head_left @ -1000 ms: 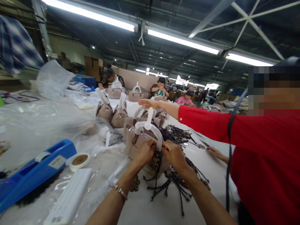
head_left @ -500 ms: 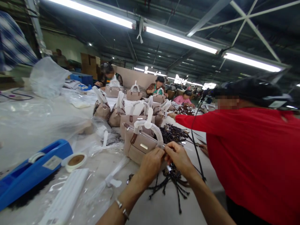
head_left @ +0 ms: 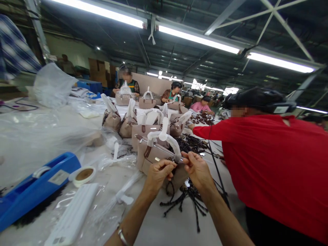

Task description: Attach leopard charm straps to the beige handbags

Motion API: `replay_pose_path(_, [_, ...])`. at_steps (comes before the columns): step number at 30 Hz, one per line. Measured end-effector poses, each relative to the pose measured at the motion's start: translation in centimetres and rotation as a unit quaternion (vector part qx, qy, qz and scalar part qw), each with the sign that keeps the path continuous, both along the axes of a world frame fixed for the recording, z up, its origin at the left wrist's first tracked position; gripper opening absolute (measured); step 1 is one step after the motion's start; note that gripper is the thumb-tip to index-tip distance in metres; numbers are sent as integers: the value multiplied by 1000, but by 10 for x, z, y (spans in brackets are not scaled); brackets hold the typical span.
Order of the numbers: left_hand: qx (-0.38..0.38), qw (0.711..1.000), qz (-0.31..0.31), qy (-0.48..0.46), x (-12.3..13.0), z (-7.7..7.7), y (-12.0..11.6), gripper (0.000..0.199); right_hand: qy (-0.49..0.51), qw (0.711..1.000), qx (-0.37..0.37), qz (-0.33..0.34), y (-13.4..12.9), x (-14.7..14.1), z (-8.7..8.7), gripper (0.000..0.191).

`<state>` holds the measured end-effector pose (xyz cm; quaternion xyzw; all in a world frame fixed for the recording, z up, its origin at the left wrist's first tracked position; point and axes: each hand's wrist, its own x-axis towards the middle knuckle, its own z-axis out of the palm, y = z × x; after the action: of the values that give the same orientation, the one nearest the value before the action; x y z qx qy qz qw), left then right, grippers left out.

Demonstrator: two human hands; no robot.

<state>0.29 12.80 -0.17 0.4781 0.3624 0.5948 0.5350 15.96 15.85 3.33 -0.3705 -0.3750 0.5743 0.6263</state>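
A beige handbag (head_left: 147, 162) with a brown tab and a small metal plate stands upright before me, its handle (head_left: 172, 140) wrapped in white. At the handle's right base, my left hand (head_left: 158, 177) pinches the top of a black braided cord (head_left: 169, 188), which dangles in a loop against the bag. Close by on the right, my right hand (head_left: 197, 168) has thumb and forefinger pressed together at the bag's top corner; what lies between them is too small to name. A bundle of black braided cords (head_left: 191, 201) lies on the table below my right hand.
More beige handbags (head_left: 128, 119) stand behind. To the left are a blue tape dispenser (head_left: 55, 177), a tape roll (head_left: 84, 175), a white plastic case (head_left: 74, 213) and clear plastic bags (head_left: 46, 126). A co-worker in red (head_left: 269, 164) reaches in from the right; others sit farther back.
My hands have moved slightly apart. The left one has drawn a little left and down, and the cord's loop now shows beneath it. The red-sleeved co-worker has shifted slightly.
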Motion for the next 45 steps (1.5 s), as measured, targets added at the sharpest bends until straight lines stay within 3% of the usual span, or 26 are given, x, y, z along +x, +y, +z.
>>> replay_pose_path(2, [-7,998,0,-68,-1,0,0,29,71,997,-20,3,1,-2,-1,35])
replay_pose_path(5, [-24,991,7,-133,-4,2,-2,30,76,997,-7,15,-4,-4,-1,32])
replay_pose_path(9, [-50,988,12,-144,-10,3,-3,34,-80,994,68,32,-17,-7,-2,24])
replay_pose_path(13, [-59,989,-6,-134,-14,-6,-2,32,-253,953,162,51,-29,-14,-2,12])
replay_pose_path(20, [-51,992,-47,-103,-12,-13,0,24,-328,934,139,33,-36,-27,-3,12])
replay_pose_path(27, [-64,991,-40,-112,-11,-15,1,26,-447,875,181,-32,-34,-29,1,9])
replay_pose_path(30, [-67,989,-46,-123,-10,-15,1,27,-465,864,190,-43,-33,-31,1,11])
replay_pose_path(39, [-79,980,-60,-175,-9,-13,0,27,-466,863,190,-44,-29,-29,-2,9])
replay_pose_path(45, [-49,991,-38,-118,-10,-14,1,25,-486,853,184,-52,-28,-30,0,9])
